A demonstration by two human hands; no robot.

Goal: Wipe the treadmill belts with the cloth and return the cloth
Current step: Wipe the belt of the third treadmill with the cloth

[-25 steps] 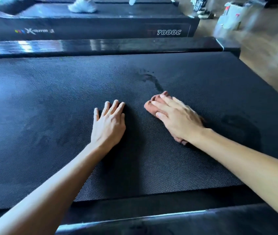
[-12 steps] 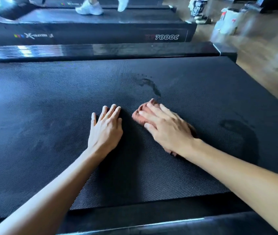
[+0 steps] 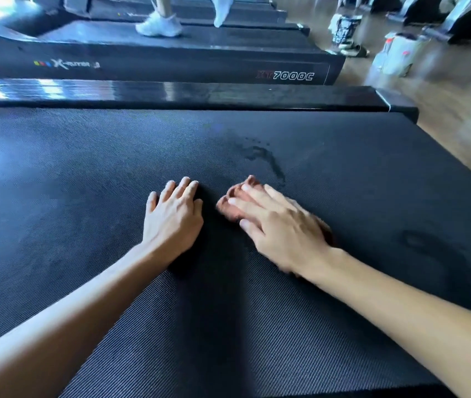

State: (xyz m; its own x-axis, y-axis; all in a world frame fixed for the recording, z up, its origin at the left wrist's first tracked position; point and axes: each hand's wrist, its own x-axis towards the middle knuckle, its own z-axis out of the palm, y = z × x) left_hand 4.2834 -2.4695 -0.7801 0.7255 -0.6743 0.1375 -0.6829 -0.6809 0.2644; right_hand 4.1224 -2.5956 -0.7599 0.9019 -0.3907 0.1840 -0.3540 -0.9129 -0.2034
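Two bare forearms reach in over the near edge of the treadmill belt (image 3: 84,196), and we see both of our hands lying on its ribbed black surface around the middle. Our left grip (image 3: 172,216) lies palm down on the belt, fingers straight and close together, holding nothing. Just beside it on the belt, our right grip (image 3: 280,228) lies flat on the cloth (image 3: 230,209), fingers stretched out and slightly spread, pressing it down rather than curling round it. The cloth is reddish brown and bunched; it lies on the belt under that palm, and its edge shows past the fingertips. A small gap of bare belt separates the two grips.

Farther along the belt, beyond the cloth, is a dark wet streak (image 3: 265,156); another damp patch (image 3: 435,254) marks the belt off to the right. A glossy black side rail (image 3: 171,94) borders the belt's far edge. Past that stands a neighbouring treadmill (image 3: 171,64) lettered "7000C", with a white shoe (image 3: 159,25) on its deck. Beyond the belt's right end, blurred bags (image 3: 398,53) sit on a wooden floor (image 3: 444,110).
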